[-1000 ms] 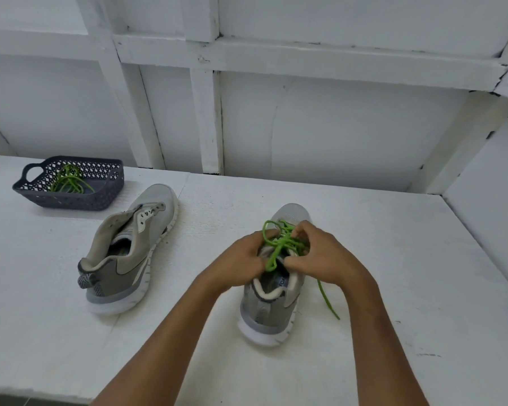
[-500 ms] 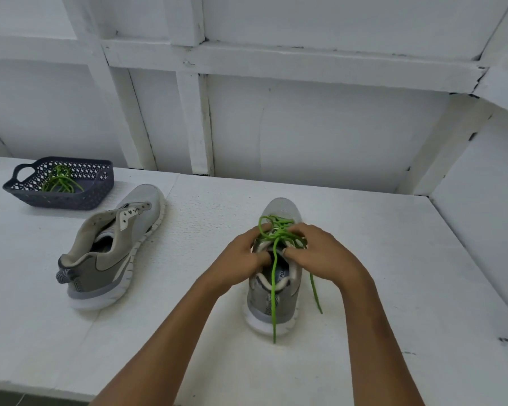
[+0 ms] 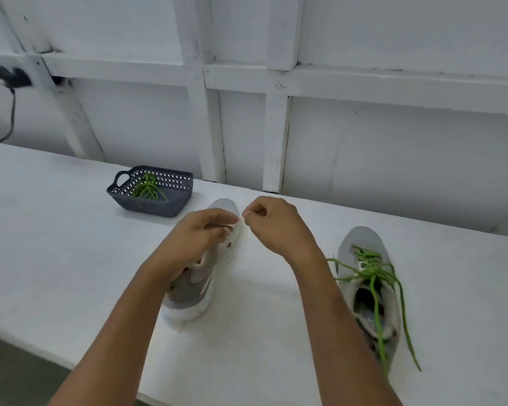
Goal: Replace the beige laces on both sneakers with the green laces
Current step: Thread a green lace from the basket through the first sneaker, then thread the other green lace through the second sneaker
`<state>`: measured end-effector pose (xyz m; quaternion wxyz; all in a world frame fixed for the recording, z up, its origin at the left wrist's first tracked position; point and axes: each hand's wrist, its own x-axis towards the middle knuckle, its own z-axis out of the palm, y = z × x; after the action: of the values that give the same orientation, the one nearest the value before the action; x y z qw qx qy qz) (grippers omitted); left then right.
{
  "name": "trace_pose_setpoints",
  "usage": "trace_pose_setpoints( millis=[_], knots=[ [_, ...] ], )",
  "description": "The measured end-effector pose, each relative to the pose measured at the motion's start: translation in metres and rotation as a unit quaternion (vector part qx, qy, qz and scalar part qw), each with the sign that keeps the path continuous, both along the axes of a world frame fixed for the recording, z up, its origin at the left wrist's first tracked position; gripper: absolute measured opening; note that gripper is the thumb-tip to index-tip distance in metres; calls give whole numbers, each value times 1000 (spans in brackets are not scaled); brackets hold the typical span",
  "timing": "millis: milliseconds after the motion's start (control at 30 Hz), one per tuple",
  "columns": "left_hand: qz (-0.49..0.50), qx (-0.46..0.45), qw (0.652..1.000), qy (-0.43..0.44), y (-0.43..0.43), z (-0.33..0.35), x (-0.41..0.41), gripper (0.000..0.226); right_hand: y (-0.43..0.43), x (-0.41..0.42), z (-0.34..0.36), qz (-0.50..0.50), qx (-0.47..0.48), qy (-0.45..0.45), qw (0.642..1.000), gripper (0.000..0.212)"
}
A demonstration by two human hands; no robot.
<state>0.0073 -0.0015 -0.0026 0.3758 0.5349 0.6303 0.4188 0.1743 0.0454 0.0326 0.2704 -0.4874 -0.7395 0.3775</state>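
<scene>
Grey sneaker [image 3: 194,288] lies under grip of left hand [image 3: 200,232].

white framed wall [image 3: 393,148], white tabletop [image 3: 56,244]

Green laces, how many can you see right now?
2: one lace threaded in the right sneaker, ends trailing loose; one bundle in the dark basket at the back, which may hold more.

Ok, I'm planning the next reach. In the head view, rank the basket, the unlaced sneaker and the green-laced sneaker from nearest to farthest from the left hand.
1. unlaced sneaker, directly under the left hand.
2. basket, behind the hand, to its left.
3. green-laced sneaker, far right.
</scene>
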Motion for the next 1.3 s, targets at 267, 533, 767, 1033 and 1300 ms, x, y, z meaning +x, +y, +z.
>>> trace_pose_setpoints(
  millis=[267, 533, 767, 1033, 1300],
  knots=[
    [71, 1, 997, 33, 19, -5, -162, 22, 42, -144, -12, 41, -49, 1, 998, 16],
    [31, -14, 971, 239, 92, -9, -230, 26, 77, -203, -26, 49, -44, -42, 997, 15],
    [-56, -57, 867, 491, 160, -25, -243, 49, 96, -217, -30, 37, -35, -88, 995, 19],
    [-126, -192, 823, 520, 181, -37, -246, 23, 105, -207, -51, 32, -54, -77, 995, 14],
    [-123, -73, 902, 408, 164, 9, -226, 8, 102, -190, -39, -14, -43, -18, 999, 30]
  ],
)
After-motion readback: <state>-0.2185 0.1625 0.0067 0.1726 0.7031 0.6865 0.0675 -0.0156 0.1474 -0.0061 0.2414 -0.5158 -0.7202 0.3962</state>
